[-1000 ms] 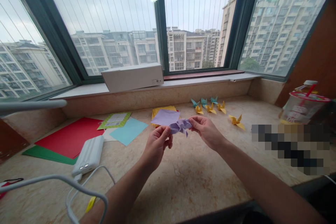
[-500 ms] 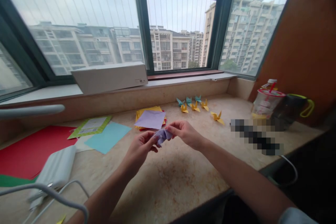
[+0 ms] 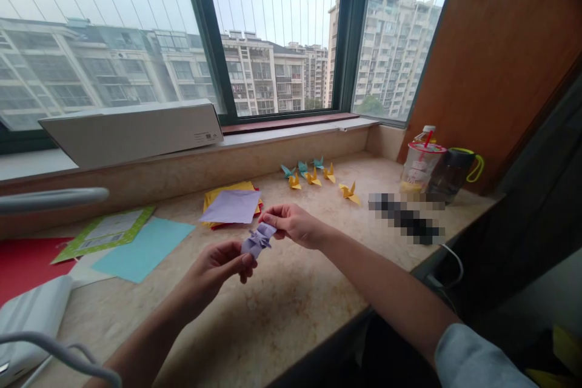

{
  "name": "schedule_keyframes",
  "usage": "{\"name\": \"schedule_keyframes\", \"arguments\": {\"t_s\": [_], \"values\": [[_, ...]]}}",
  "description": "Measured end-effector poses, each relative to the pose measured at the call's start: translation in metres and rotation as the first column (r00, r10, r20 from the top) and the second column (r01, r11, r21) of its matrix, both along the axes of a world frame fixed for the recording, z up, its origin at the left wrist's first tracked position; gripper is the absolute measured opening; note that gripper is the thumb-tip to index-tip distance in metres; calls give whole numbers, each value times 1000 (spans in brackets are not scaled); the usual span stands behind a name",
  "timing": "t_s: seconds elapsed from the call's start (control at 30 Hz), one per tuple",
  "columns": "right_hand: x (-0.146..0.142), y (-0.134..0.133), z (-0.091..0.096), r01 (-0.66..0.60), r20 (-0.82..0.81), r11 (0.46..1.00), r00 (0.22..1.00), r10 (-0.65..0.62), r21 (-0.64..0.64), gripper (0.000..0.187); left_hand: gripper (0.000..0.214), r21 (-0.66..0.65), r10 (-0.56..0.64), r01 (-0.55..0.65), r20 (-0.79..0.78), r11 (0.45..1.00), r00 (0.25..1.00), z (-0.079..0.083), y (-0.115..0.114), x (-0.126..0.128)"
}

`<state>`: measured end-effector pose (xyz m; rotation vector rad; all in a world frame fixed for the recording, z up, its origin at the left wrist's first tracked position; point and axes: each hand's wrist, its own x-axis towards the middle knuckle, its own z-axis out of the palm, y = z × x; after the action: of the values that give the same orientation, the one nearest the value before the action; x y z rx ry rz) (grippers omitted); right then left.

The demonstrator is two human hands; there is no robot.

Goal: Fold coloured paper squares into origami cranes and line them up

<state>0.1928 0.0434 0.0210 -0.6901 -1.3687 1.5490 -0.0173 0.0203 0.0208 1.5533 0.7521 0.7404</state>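
A small piece of purple origami paper (image 3: pixel 258 240), folded and creased, is held up over the stone counter between both hands. My left hand (image 3: pixel 222 262) pinches its lower left end between thumb and fingers. At its upper right end, my right hand (image 3: pixel 293 224) grips the paper with thumb and forefinger. Just behind the hands lies a purple sheet (image 3: pixel 231 206) on top of a stack of yellow and red paper (image 3: pixel 210 199). Beyond my right hand stand several folded paper cranes, among them a yellow one (image 3: pixel 349 193) and a teal one (image 3: pixel 303 168).
On the left lie a light blue sheet (image 3: pixel 145 248), a green-edged packet (image 3: pixel 107 233), red paper (image 3: pixel 31 260) and a white device (image 3: pixel 34 327) with a cable. A long white box (image 3: pixel 136 133) rests on the sill. A plastic cup (image 3: pixel 418 167) and a dark bottle (image 3: pixel 450 173) stand right.
My view has swung to the right, so the things on the counter appear farther left. The purple paper is stretched wider between my hands, showing its folded middle.
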Motion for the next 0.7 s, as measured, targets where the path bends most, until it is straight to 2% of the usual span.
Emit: {"name": "schedule_keyframes", "arguments": {"t_s": [0.3, 0.43, 0.7], "values": [[3, 2, 4, 76, -47, 994, 996, -80, -82, 40, 22, -31, 5, -2, 86, 1000, 996, 1, -3, 1], [4, 0, 5, 73, -32, 994, 997, -76, -83, 37, 22, -34, 37, -33, 108, 999, 993, 2, -6, 2], [3, -2, 5, 71, -16, 993, 997, -72, -90, 35, 20, -56, 16, -7, 164, 998, 986, -2, -7, 2]]}}
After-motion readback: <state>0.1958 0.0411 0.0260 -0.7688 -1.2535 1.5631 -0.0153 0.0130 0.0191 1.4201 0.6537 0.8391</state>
